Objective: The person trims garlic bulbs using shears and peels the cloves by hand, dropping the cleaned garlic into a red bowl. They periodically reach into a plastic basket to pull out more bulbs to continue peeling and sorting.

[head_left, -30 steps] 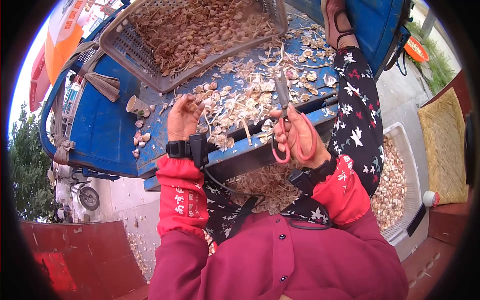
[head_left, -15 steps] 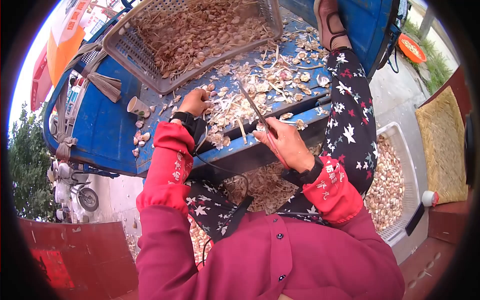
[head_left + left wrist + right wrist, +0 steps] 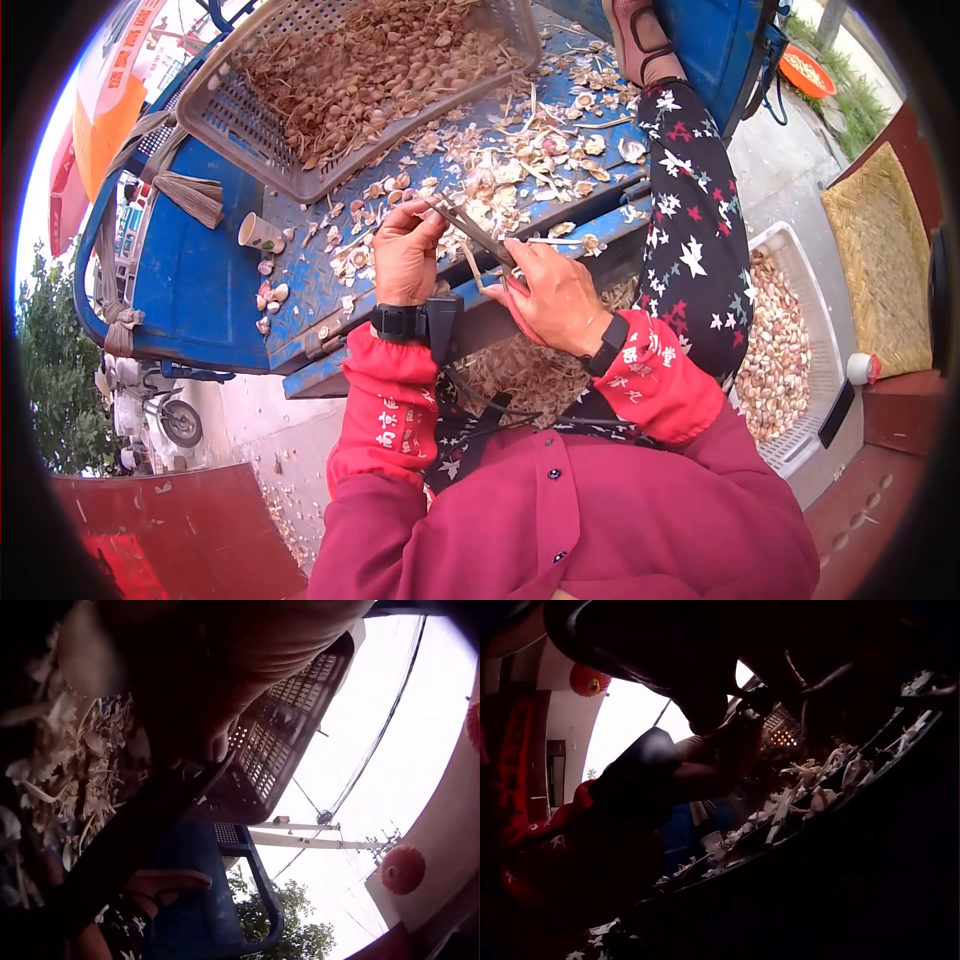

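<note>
In the head view, my left hand (image 3: 406,256) pinches something small between thumb and fingertips; I cannot tell exactly what it is. The tip of the scissors blades (image 3: 478,233) meets those fingertips. My right hand (image 3: 562,296) grips the scissors by their red handles, just right of the left hand. Dry garlic skins and stalks (image 3: 500,180) lie spread on the blue truck bed beyond both hands. In the left wrist view the dark blade (image 3: 124,836) reaches up to the fingers (image 3: 219,747). The right wrist view is very dark.
A plastic crate (image 3: 305,188) of garlic stands at the back. A paper cup (image 3: 260,232) and loose cloves (image 3: 271,296) lie at left. A white basket (image 3: 825,360) of cloves stands at right, beside my leg (image 3: 698,230). The bed's front edge (image 3: 330,373) runs below the hands.
My left hand has lifted from the garlic scraps and turned upward, its fingertips pinched. The right hand has brought the scissors leftward, so the blades now reach the left fingertips.
</note>
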Tool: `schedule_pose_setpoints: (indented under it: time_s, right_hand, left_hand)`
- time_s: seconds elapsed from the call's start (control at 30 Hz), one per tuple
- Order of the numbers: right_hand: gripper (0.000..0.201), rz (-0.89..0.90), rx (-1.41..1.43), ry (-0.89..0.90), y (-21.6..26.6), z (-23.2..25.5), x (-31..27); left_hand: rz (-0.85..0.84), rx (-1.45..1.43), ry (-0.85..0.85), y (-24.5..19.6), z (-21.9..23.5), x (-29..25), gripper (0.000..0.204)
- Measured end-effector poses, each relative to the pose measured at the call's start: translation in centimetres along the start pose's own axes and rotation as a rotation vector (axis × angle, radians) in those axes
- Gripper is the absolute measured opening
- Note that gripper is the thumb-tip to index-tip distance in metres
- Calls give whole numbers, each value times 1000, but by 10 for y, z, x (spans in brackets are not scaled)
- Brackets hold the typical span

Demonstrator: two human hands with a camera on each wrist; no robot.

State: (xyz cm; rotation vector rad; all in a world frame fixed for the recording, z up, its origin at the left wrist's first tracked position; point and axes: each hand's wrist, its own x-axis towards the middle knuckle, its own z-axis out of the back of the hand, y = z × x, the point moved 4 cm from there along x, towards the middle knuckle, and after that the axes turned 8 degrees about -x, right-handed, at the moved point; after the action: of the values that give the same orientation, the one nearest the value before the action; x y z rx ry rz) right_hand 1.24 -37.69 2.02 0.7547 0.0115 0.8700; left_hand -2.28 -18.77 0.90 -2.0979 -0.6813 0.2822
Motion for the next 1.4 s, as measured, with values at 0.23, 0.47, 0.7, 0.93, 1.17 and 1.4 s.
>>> schedule_pose_setpoints:
  time_s: [0.23,0.47,0.7,0.93,1.17,1.4]
  right_hand:
    - [40,21,131,-44,1,-7,-2]
    - [36,-332,834,375,-8,-21,0]
    - [49,-511,1421,295,-27,-15,7]
    - [51,-390,1200,466,-14,-19,-1]
    - [39,-138,553,145,-19,0,5]
    - [39,-80,394,35,-15,2,5]
  left_hand:
    - [-59,58,56,0,-2,-2,18]
    - [27,-115,52,11,11,0,14]
    - [217,-196,-192,-44,78,30,12]
    - [-141,1571,171,-41,60,94,17]
    - [134,1334,101,-31,86,101,14]
    - [404,240,60,-26,58,60,24]
